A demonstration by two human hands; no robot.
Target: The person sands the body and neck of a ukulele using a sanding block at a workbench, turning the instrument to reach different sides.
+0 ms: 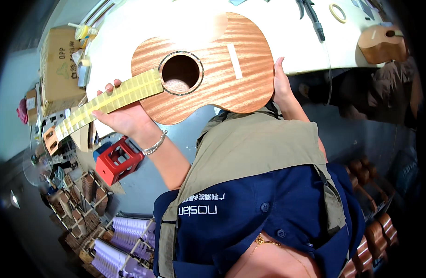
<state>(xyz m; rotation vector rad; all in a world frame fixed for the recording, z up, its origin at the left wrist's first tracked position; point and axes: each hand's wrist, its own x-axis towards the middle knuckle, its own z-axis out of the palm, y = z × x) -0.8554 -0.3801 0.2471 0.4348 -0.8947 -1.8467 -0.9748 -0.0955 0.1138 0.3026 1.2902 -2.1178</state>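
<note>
1. A white worktable (291, 44) spans the top of the frame.
2. Below centre, the wearer has a khaki apron (264, 143) over a dark blue shirt (240, 204).
3. The striped wooden ukulele (217, 88) sits upper centre, front facing up, its neck slanting down toward the left. Yellow tape (134, 86) covers the fingerboard, and a pale strip (234, 61) marks the body.
4. A cardboard box (60, 90) stands upper left.
5. The left hand (125, 118), left of centre, is clamped on the neck, thumb on the near side, fingertips showing past the far edge.
6. A second instrument (375, 52) is at upper right.
7. A red stand (108, 169) lies below the left hand.
8. The right hand (282, 85), right of centre, touches the body's rounded end; its fingers are partly hidden, so whether they grip cannot be told.
9. A dark-handled tool (316, 25) lies near the top right.
10. Beside it is a tape ring (332, 11).
11. A bracelet (156, 144) circles the left wrist.
</note>
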